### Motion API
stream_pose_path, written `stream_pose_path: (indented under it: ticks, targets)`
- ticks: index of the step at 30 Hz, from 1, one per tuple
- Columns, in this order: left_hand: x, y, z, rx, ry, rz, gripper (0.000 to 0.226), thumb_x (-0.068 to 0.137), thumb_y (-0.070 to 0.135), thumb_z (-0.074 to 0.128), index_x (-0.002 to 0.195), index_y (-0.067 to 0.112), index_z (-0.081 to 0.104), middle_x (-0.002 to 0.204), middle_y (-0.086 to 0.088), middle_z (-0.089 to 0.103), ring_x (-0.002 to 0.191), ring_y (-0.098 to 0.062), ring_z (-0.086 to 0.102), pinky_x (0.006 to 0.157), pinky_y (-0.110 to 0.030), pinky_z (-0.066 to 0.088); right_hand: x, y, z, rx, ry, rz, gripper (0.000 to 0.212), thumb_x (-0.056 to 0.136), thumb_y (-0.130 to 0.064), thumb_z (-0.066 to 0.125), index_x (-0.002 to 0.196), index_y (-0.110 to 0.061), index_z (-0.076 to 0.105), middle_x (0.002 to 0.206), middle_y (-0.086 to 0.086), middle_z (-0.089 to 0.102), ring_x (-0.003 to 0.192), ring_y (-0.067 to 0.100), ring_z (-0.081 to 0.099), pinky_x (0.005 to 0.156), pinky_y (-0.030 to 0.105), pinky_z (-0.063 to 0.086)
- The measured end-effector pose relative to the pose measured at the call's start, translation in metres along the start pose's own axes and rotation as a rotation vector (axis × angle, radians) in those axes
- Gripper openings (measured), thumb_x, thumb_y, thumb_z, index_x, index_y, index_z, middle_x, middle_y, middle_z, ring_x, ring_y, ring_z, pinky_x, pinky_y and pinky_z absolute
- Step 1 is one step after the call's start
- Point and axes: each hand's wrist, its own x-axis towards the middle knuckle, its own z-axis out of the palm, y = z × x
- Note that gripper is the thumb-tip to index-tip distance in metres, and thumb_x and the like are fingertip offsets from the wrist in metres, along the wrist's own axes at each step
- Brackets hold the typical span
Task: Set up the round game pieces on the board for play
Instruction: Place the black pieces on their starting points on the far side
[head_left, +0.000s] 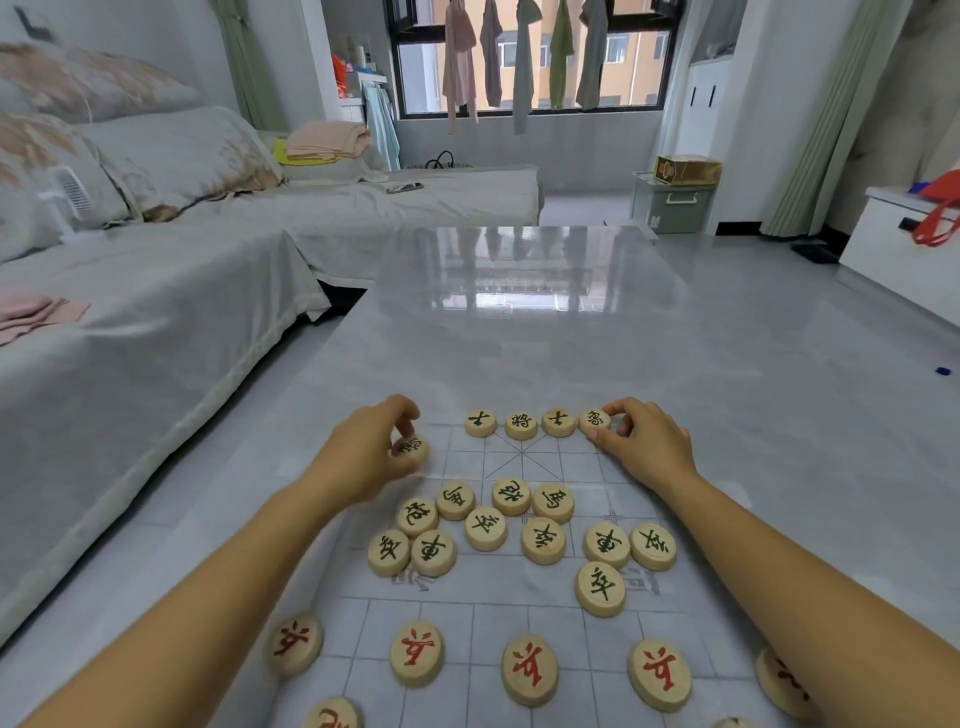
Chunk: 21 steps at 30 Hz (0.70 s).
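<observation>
A thin see-through board (519, 457) with a printed grid lies on the grey table. Round wooden pieces sit on it. Three black-lettered pieces (520, 425) stand in a row on the far edge. My right hand (641, 441) pinches a fourth black piece (594, 420) at the right end of that row. My left hand (371, 447) holds another black piece (410, 448) at the board's far left. Several black pieces (511, 525) lie loose in the middle. Red-lettered pieces (529, 667) stand in a row near me.
The glossy grey table (519, 312) stretches away beyond the board. A covered sofa (156, 312) runs along the left. A white cabinet (904, 244) stands at the right, and a green storage box (670, 205) sits by the window.
</observation>
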Motion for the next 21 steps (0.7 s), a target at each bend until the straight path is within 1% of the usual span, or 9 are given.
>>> stream_pose_path:
  ticks: [3, 5, 8, 9, 11, 13, 14, 17, 21]
  targets:
    - [0.018, -0.009, 0.013, 0.055, -0.077, 0.044, 0.042, 0.085, 0.019, 0.061, 0.123, 0.02, 0.046, 0.116, 0.002, 0.057, 0.098, -0.018, 0.049, 0.089, -0.033, 0.042, 0.001, 0.003, 0.0, 0.007, 0.009, -0.006, 0.039, 0.08, -0.049, 0.061, 0.109, -0.024, 0.058, 0.082, -0.004, 0.053, 0.087, 0.017, 0.051, 0.076, 0.033, 0.034]
    - [0.024, -0.011, 0.02, 0.023, -0.102, 0.051, 0.044, 0.084, 0.013, 0.059, 0.125, 0.021, 0.045, 0.121, 0.001, 0.055, 0.107, -0.021, 0.049, 0.094, -0.034, 0.042, 0.002, 0.004, 0.001, 0.009, 0.007, -0.01, 0.037, 0.081, -0.048, 0.061, 0.109, -0.024, 0.058, 0.078, -0.007, 0.051, 0.086, 0.017, 0.051, 0.076, 0.033, 0.035]
    - [0.025, -0.014, 0.025, -0.177, -0.034, -0.126, 0.058, 0.08, 0.012, 0.067, 0.131, 0.018, 0.039, 0.129, -0.006, 0.047, 0.111, -0.024, 0.049, 0.095, -0.035, 0.043, 0.003, 0.003, 0.001, 0.009, 0.007, -0.01, 0.037, 0.08, -0.048, 0.061, 0.108, -0.024, 0.058, 0.079, -0.006, 0.052, 0.087, 0.018, 0.052, 0.077, 0.034, 0.035]
    - [0.024, -0.014, 0.026, -0.238, 0.004, -0.219, 0.062, 0.076, 0.016, 0.073, 0.129, 0.014, 0.039, 0.126, -0.009, 0.047, 0.11, -0.026, 0.05, 0.094, -0.036, 0.043, 0.003, 0.003, 0.002, 0.008, 0.01, -0.01, 0.037, 0.08, -0.048, 0.061, 0.108, -0.024, 0.058, 0.08, -0.005, 0.052, 0.087, 0.018, 0.052, 0.076, 0.034, 0.035]
    - [0.023, -0.013, 0.031, -0.254, 0.058, -0.341, 0.061, 0.067, 0.027, 0.081, 0.113, 0.011, 0.044, 0.113, -0.009, 0.05, 0.105, -0.027, 0.052, 0.092, -0.04, 0.045, 0.003, 0.003, 0.002, 0.009, 0.013, -0.008, 0.036, 0.08, -0.049, 0.061, 0.107, -0.025, 0.058, 0.081, -0.005, 0.053, 0.087, 0.018, 0.053, 0.077, 0.033, 0.035]
    - [0.023, -0.01, 0.036, -0.18, 0.086, -0.368, 0.052, 0.065, 0.035, 0.081, 0.097, 0.015, 0.046, 0.103, -0.006, 0.052, 0.099, -0.026, 0.053, 0.088, -0.041, 0.044, 0.003, 0.003, 0.002, 0.009, 0.013, -0.005, 0.036, 0.08, -0.049, 0.061, 0.107, -0.025, 0.058, 0.082, -0.005, 0.054, 0.087, 0.018, 0.053, 0.078, 0.034, 0.035]
    - [0.024, -0.01, 0.037, -0.161, 0.097, -0.366, 0.047, 0.067, 0.036, 0.08, 0.094, 0.016, 0.047, 0.1, -0.004, 0.052, 0.098, -0.026, 0.053, 0.087, -0.039, 0.043, 0.003, 0.002, 0.002, 0.008, 0.013, -0.003, 0.035, 0.08, -0.049, 0.061, 0.107, -0.025, 0.058, 0.082, -0.005, 0.054, 0.088, 0.018, 0.053, 0.078, 0.034, 0.035]
    - [0.032, -0.011, 0.039, -0.179, 0.089, -0.339, 0.038, 0.074, 0.034, 0.074, 0.104, 0.019, 0.057, 0.1, -0.001, 0.053, 0.103, -0.025, 0.054, 0.09, -0.038, 0.04, 0.003, 0.003, 0.002, 0.009, 0.016, -0.003, 0.034, 0.079, -0.048, 0.061, 0.105, -0.025, 0.059, 0.08, -0.006, 0.053, 0.086, 0.018, 0.053, 0.076, 0.033, 0.035]
    - [0.046, -0.013, 0.038, -0.195, 0.037, -0.314, 0.038, 0.081, 0.03, 0.068, 0.118, 0.027, 0.059, 0.115, -0.004, 0.058, 0.111, -0.024, 0.052, 0.099, -0.042, 0.039, 0.003, 0.004, 0.002, 0.011, 0.016, -0.006, 0.031, 0.079, -0.047, 0.062, 0.101, -0.026, 0.058, 0.074, -0.01, 0.049, 0.083, 0.016, 0.052, 0.075, 0.032, 0.034]
